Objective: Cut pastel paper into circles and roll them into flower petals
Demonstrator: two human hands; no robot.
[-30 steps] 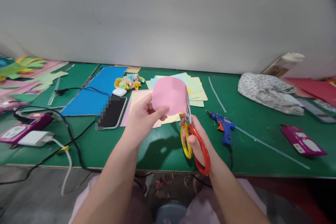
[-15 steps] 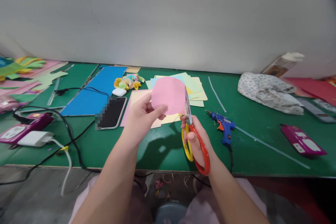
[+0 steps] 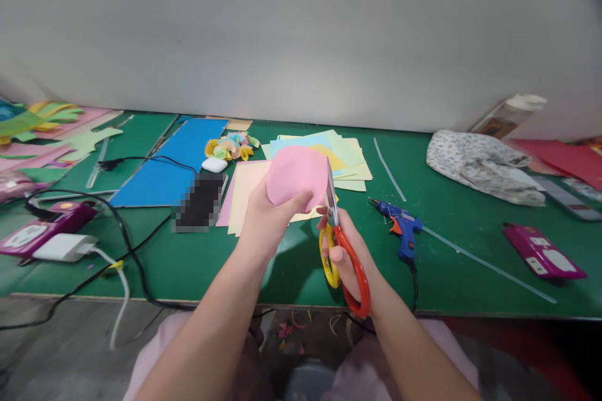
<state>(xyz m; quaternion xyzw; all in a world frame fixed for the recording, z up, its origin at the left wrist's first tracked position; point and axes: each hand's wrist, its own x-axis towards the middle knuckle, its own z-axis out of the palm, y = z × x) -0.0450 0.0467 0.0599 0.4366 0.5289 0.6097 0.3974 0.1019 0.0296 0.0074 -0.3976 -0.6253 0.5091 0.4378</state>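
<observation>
Between my thumb and fingers, my left hand (image 3: pixel 273 219) pinches a rounded piece of pink paper (image 3: pixel 297 174), held above the table. My right hand (image 3: pixel 350 244) grips scissors (image 3: pixel 356 276) with one red and one yellow handle loop. Their blades point away from me and lie along the paper's right edge, looking nearly closed. Beneath and behind the pink piece are loose sheets of coloured paper (image 3: pixel 350 153) in pale yellow, blue and green. More cream and pink sheets (image 3: pixel 244 183) lie left of it, partly covered by my left hand.
On the green table (image 3: pixel 301 276), a blue glue gun (image 3: pixel 399 225) lies right of my hand, with a glue stick (image 3: pixel 489 271) behind it. Left are a phone (image 3: pixel 200 203), a white case (image 3: pixel 214 165), curled paper pieces (image 3: pixel 232 146), blue board (image 3: pixel 172 163) and cables (image 3: pixel 132 244).
Both hands have come slightly nearer to me, with the pink paper lower and a little to the left. The left hand has turned with the paper, whose outline looks rounder.
</observation>
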